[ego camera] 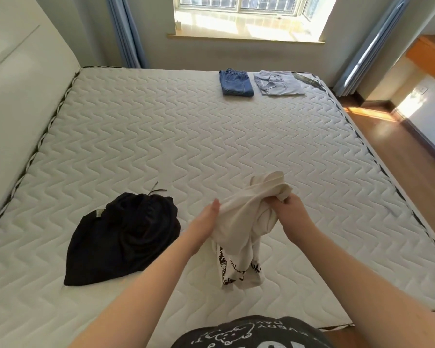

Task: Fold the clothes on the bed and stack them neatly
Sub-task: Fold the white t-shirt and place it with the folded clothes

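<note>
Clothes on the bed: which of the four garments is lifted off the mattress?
The cream printed garment, gripped by both hands. The black garment, folded jeans and folded grey shirt lie on the mattress.

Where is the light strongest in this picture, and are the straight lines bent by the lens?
Head view: sun overexposes the windowsill and makes a bright patch on the floor; the mattress edges bow outward, showing wide-angle distortion; the black garment loses its detail in darkness.

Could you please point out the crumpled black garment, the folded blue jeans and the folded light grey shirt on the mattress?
Crumpled black garment point(124, 237): head view, middle of the bunched cloth.
Folded blue jeans point(236, 84): head view, centre of the denim.
Folded light grey shirt point(278, 82): head view, centre of the top fold.
</note>
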A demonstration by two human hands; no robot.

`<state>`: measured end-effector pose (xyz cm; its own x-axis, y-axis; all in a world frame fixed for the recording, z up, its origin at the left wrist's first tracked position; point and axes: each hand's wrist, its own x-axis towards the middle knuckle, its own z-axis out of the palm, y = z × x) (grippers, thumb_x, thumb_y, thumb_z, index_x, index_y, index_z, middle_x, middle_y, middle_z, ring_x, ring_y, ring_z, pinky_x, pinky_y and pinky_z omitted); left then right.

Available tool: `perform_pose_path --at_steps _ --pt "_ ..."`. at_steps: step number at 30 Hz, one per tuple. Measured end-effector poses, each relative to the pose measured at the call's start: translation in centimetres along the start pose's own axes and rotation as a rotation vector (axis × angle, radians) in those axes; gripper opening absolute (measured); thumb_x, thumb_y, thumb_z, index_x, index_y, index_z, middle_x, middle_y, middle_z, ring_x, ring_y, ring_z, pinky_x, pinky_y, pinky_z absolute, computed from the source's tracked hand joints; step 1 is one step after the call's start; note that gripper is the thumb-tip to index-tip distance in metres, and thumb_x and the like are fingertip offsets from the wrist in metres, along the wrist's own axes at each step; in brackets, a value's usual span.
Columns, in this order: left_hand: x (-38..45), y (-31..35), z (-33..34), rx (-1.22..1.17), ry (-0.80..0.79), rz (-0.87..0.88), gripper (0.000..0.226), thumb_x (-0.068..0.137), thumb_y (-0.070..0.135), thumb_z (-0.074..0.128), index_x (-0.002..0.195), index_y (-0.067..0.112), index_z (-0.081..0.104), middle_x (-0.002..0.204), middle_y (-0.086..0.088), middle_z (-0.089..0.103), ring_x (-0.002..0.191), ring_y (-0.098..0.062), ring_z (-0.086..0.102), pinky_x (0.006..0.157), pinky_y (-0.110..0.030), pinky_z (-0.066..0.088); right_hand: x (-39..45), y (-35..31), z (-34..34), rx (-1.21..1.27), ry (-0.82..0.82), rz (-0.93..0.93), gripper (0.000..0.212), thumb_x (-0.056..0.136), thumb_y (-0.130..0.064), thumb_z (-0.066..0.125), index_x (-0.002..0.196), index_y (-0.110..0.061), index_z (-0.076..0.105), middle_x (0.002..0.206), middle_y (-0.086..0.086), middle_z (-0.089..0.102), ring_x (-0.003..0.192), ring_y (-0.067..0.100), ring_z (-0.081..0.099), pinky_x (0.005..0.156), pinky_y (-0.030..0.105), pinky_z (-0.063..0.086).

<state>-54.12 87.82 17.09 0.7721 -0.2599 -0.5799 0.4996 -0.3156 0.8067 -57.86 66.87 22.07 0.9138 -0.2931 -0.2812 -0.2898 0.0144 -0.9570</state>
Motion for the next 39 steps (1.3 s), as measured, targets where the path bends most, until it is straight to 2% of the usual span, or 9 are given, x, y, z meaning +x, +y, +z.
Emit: perform_pose_path --at_steps 3,6,16,20,23,26,31,35,39 --pt "-0.8 -2.2 1.2 -0.305 -0.099 -0.065 0.056 0.085 0.075 0.041 0.117 0.035 0.061 0.117 0.003 0.069 0.102 -0.017 0.069 0.077 -0.038 0.060 -0.2 0.1 -0.3 0.034 0.009 -0.015 0.014 0.092 -0.008 0.062 0.093 -0.017 0.073 0.093 0.001 0.076 0.089 0.013 0.072 0.072 0.023 0.056" --pt "-1.1 -2.8 1.7 -0.406 -0.097 0.054 0.053 0.086 0.057 0.057 0.116 0.015 0.065 0.107 -0.005 0.072 0.093 -0.016 0.069 0.083 -0.035 0.057 0.0 0.1 -1.2 0.024 0.061 -0.023 0.011 0.092 -0.008 0.062 0.095 -0.013 0.072 0.098 0.007 0.074 0.093 0.017 0.070 0.077 0.028 0.056" --pt "-0.5 1.2 1.0 0.012 -0.151 0.211 0.015 0.091 0.024 0.069 0.102 0.015 0.067 0.093 -0.023 0.070 0.082 -0.027 0.069 0.075 -0.047 0.061 0.6 -0.1 -6.1 -0.160 0.190 -0.075 0.009 0.087 -0.012 0.069 0.080 -0.017 0.071 0.074 -0.008 0.071 0.073 0.005 0.066 0.063 0.021 0.054" --pt "0.4 2.9 3.3 0.212 0.035 0.268 0.016 0.091 0.027 0.067 0.080 0.017 0.062 0.082 -0.020 0.070 0.068 -0.024 0.062 0.073 -0.050 0.059 1.0 -0.3 -9.5 -0.286 0.169 -0.087 0.016 0.088 -0.018 0.070 0.093 -0.004 0.066 0.090 0.017 0.069 0.080 0.016 0.063 0.076 0.042 0.054" --pt "1.2 3.7 5.2 0.168 0.191 0.296 0.015 0.091 0.030 0.065 0.079 0.021 0.063 0.077 -0.012 0.071 0.073 -0.032 0.065 0.078 -0.052 0.056 1.5 -0.1 -13.8 -0.323 0.061 -0.087 0.011 0.087 -0.026 0.072 0.093 -0.020 0.065 0.089 0.002 0.069 0.083 0.012 0.064 0.073 0.032 0.052" --pt "1.8 4.6 7.5 0.128 0.351 0.366 0.013 0.091 0.029 0.063 0.079 0.026 0.061 0.066 0.001 0.067 0.064 -0.018 0.067 0.072 -0.045 0.056 2.3 1.0 -18.9 -0.229 -0.078 -0.022 0.019 0.089 -0.024 0.070 0.108 -0.025 0.066 0.102 -0.003 0.073 0.099 0.016 0.067 0.078 0.023 0.055" --pt "2.7 4.8 11.9 0.187 0.523 0.396 0.010 0.092 0.023 0.061 0.083 0.021 0.060 0.077 0.002 0.065 0.078 -0.023 0.066 0.076 -0.047 0.056 3.8 4.1 -26.9 -0.238 0.164 0.011 0.006 0.092 -0.022 0.067 0.090 -0.026 0.072 0.090 0.004 0.075 0.087 0.022 0.070 0.080 0.041 0.058" --pt "3.4 3.4 15.0 0.359 0.570 0.311 0.014 0.095 0.026 0.059 0.082 0.022 0.054 0.077 0.005 0.062 0.072 -0.020 0.061 0.063 -0.032 0.048 4.3 6.2 -32.0 -0.276 0.048 0.068 0.012 0.092 -0.026 0.067 0.093 -0.019 0.076 0.075 -0.002 0.075 0.068 0.015 0.072 0.064 0.028 0.058" --pt "3.6 1.1 17.4 0.432 0.450 0.145 0.008 0.094 0.022 0.062 0.097 0.017 0.068 0.082 -0.006 0.070 0.069 -0.024 0.067 0.071 -0.038 0.055 4.7 8.3 -34.7 -0.270 -0.090 0.216 0.023 0.098 -0.033 0.058 0.097 -0.017 0.074 0.081 0.002 0.076 0.074 0.018 0.074 0.064 0.023 0.058"
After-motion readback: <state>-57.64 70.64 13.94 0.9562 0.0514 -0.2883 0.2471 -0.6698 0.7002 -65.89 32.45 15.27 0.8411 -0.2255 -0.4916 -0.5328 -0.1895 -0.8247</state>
